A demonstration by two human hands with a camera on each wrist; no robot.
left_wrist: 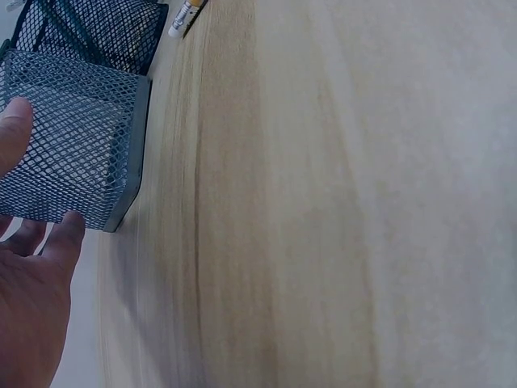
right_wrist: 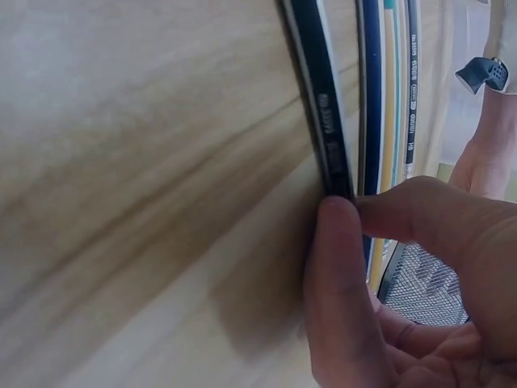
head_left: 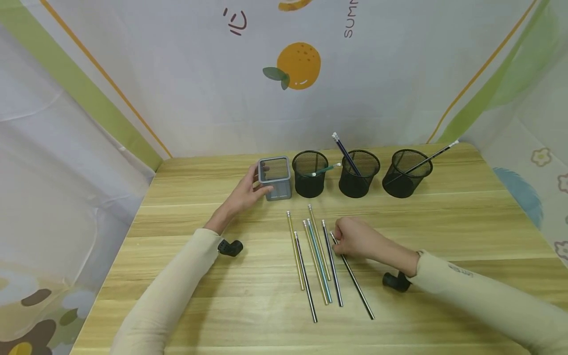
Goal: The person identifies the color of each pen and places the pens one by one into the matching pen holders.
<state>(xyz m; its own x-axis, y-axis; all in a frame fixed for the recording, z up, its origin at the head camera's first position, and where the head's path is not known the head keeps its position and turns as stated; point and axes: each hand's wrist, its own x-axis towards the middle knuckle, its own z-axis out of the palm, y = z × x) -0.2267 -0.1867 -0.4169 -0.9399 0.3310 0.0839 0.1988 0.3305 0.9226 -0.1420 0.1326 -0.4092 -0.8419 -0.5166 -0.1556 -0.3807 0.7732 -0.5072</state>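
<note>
My left hand (head_left: 241, 197) holds a grey square mesh pencil holder (head_left: 279, 190) by its left side, thumb on the front and fingers around the far side. In the left wrist view, the thumb and fingertips lie against its mesh (left_wrist: 73, 137). Over the table, my right hand (head_left: 360, 239) pinches a black pencil (head_left: 357, 283) near its eraser end, between thumb and index finger. The right wrist view shows white lettering on that pencil (right_wrist: 321, 101). To its left lie several more pencils: a dark blue one (head_left: 333, 268), a teal one (head_left: 320, 264), a black one (head_left: 306, 278) and gold ones (head_left: 295, 251).
Right of the grey holder stand three round black mesh holders: one (head_left: 309, 185) with a green pencil (head_left: 327, 169), one (head_left: 355, 186) with dark blue pencils (head_left: 346, 154), one (head_left: 399, 186) with a black pencil (head_left: 432, 157). A printed curtain (head_left: 213, 108) hangs behind the wooden table (head_left: 213, 305).
</note>
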